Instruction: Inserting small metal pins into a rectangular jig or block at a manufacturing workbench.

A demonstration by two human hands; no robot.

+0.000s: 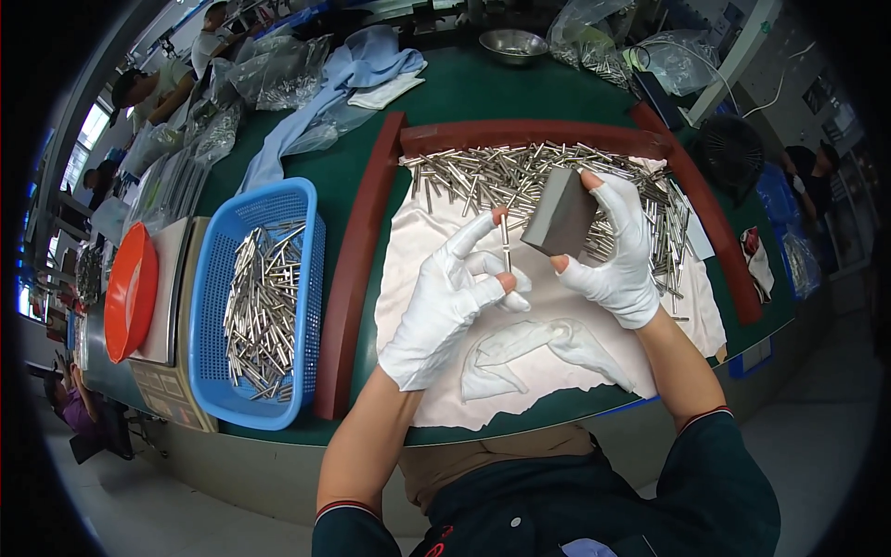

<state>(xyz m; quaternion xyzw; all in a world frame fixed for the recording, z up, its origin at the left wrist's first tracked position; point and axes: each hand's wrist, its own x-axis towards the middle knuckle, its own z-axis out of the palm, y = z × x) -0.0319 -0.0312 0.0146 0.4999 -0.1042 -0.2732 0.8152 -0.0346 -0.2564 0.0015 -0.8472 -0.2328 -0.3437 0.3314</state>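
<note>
White gloves with bare fingertips cover both my hands. Between thumb and forefinger, my left hand [455, 288] pinches a slim metal pin [506, 246] by its two ends, held nearly upright. Close to its right, my right hand [617, 246] grips a dark grey rectangular block [561, 212], thumb at the lower edge and a finger at the upper one. The pin and the block look slightly apart. Beyond them many loose metal pins [492, 176] lie heaped on a pale pink cloth [418, 251]. A crumpled white cloth [548, 348] rests below my hands.
Dark red rails [357, 278] frame the work area on the green table [445, 88]. At left stand a blue plastic basket [311, 278] of pins and an orange-red bowl [132, 292]. Farther back are a blue cloth [348, 79], a metal bowl [513, 45] and plastic bags [278, 70].
</note>
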